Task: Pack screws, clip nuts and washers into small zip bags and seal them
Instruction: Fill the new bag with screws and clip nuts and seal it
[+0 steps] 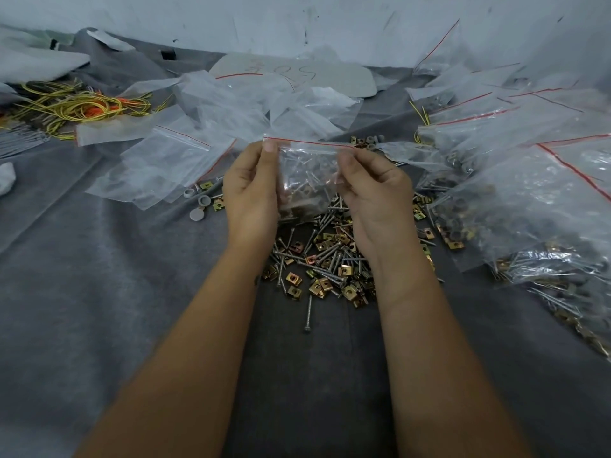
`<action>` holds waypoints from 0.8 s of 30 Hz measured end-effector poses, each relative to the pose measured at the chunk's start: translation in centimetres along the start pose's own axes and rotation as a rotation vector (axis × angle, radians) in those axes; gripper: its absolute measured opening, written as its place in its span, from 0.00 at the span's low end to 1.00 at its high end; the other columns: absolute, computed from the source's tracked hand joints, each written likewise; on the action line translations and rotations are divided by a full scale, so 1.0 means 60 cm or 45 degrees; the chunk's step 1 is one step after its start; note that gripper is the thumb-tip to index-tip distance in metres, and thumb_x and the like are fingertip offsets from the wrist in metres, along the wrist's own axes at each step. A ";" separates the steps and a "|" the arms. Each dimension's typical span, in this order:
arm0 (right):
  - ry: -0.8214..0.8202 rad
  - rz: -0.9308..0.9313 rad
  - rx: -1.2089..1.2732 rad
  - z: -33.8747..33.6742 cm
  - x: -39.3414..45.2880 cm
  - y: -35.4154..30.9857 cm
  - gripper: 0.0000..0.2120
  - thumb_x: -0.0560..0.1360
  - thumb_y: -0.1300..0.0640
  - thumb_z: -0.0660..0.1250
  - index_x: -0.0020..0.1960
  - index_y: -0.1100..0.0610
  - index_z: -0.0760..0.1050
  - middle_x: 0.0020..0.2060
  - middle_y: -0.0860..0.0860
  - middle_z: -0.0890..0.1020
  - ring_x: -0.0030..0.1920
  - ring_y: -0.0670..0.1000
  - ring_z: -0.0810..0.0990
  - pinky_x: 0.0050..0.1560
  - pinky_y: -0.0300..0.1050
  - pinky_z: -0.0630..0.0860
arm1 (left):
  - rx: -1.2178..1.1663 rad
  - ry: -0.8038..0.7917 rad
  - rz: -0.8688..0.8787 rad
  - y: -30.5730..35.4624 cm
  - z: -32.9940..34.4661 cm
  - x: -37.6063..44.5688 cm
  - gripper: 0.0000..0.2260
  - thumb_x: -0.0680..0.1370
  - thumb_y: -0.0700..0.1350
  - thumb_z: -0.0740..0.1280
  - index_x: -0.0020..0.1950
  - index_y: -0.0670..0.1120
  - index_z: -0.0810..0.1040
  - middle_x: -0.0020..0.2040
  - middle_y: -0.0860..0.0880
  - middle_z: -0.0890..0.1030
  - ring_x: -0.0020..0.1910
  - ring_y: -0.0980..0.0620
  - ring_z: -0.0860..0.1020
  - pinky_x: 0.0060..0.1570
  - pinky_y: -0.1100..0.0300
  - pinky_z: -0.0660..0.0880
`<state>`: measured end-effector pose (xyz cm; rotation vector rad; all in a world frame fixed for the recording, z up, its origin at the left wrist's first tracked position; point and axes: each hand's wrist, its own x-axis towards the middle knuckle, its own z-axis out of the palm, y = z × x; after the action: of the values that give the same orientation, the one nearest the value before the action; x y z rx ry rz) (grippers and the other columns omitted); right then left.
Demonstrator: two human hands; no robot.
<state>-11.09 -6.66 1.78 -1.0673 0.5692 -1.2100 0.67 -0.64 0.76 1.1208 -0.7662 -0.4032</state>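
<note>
— Holding anything, those hands?

— Both; the left hand (251,190) pinches the top left corner of a small zip bag (305,180), thumb on the strip just under the red line; the right hand (373,193) pinches the top right, its fingers curled onto the same strip.

— Where's the bag?

— Up off the cloth (99,276), upright between the two hands, mouth on top; screws and brassy clip nuts show through it, sunk toward the bottom.

— Sealed?

— Can't tell; the strip looks flat and straight from corner to corner, no more than that.

— And under it?

— A loose pile (327,259) of screws and clip nuts on the cloth, right below the bag and between the wrists; one screw (309,312) lies apart at the near edge.

— Washers?

— A few grey ones (198,203) lie left of the left hand, beside empty bags (158,166).

— The right side?

— Filled bags (529,193) heaped there; yellow wires (72,107) lie far left.
</note>
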 end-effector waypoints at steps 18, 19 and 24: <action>0.070 0.107 -0.087 -0.006 0.002 -0.001 0.06 0.77 0.65 0.67 0.46 0.58 0.81 0.33 0.49 0.81 0.37 0.47 0.79 0.46 0.41 0.80 | -0.235 0.050 -0.198 -0.011 -0.003 0.010 0.05 0.80 0.41 0.67 0.53 0.44 0.82 0.40 0.50 0.79 0.40 0.51 0.73 0.43 0.53 0.74; 0.069 0.111 -0.088 -0.006 0.002 -0.002 0.05 0.76 0.65 0.68 0.46 0.58 0.82 0.33 0.50 0.81 0.38 0.47 0.79 0.46 0.42 0.80 | -0.263 0.059 -0.212 -0.012 -0.004 0.012 0.06 0.80 0.41 0.67 0.54 0.43 0.82 0.41 0.52 0.81 0.43 0.53 0.76 0.50 0.51 0.76; 0.120 0.165 -0.094 -0.005 0.003 -0.001 0.04 0.76 0.64 0.69 0.43 0.59 0.81 0.31 0.50 0.80 0.34 0.45 0.79 0.45 0.42 0.81 | -0.278 0.050 -0.225 -0.015 -0.007 0.015 0.03 0.78 0.39 0.69 0.49 0.40 0.82 0.35 0.52 0.82 0.37 0.55 0.78 0.48 0.55 0.77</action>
<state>-11.33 -6.96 1.73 -1.0232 0.7501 -1.1374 1.69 -1.31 0.16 0.9908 -0.5750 -0.5975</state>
